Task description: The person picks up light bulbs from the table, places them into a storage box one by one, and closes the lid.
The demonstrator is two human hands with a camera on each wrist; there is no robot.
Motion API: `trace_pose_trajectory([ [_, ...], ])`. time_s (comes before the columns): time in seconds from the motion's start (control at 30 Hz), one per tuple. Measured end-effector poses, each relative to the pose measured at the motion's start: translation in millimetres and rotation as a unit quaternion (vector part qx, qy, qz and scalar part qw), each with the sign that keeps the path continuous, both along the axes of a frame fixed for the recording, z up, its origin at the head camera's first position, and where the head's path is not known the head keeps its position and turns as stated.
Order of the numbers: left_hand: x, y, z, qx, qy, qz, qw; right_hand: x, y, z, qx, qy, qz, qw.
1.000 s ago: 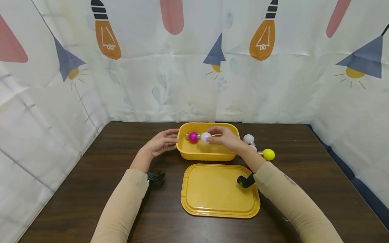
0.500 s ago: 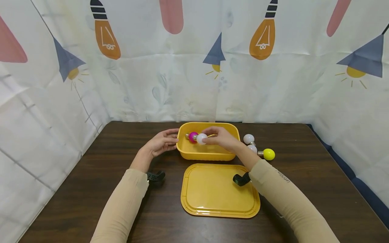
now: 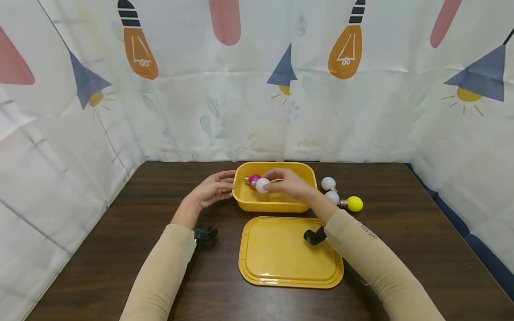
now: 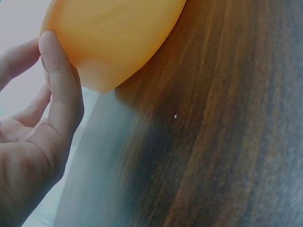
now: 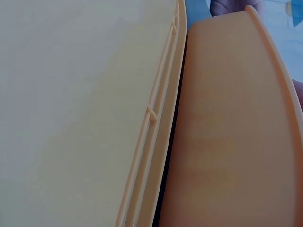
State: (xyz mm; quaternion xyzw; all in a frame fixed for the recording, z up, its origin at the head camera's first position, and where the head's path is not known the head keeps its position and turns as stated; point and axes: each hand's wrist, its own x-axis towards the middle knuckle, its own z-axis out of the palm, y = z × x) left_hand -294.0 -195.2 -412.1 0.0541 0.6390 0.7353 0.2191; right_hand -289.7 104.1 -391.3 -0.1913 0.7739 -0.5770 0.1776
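Note:
In the head view my right hand (image 3: 290, 183) pinches a white light bulb (image 3: 262, 185) by its round end, inside a yellow plastic box (image 3: 273, 207). The bulb's metal base points left, beside a magenta light bulb (image 3: 254, 179) lying in the box. My left hand (image 3: 213, 188) touches the box's left end with extended fingers. In the left wrist view, the thumb (image 4: 59, 80) of that hand rests against the outer wall of the box (image 4: 118, 38). The right wrist view shows the box's long side (image 5: 236, 123), with my right hand mostly hidden behind it.
A flat yellow lid (image 3: 291, 254) lies on the dark wooden table (image 3: 120, 249), in front of the box. Right of the box are two white bulbs, an upper one (image 3: 328, 183) and a lower one (image 3: 332, 197), and a yellow bulb (image 3: 355, 203).
My right hand has moved a little left with the white bulb, bringing it in front of the magenta one. The left hand stays at the box's end.

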Motion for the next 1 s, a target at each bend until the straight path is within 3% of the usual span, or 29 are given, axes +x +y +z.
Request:
trace_pose_trajectory([
  [0.23,-1.0,-0.6,-2.0,0.004,0.004,-0.004,1.0,-0.8,-5,-1.8,-0.003,-0.019,0.016,0.9997],
  [1.0,-1.9,0.2,-2.1,-0.008,0.004,-0.008,0.9999,-2.7,-18,-2.5,0.01,-0.019,0.029,0.9994],
])
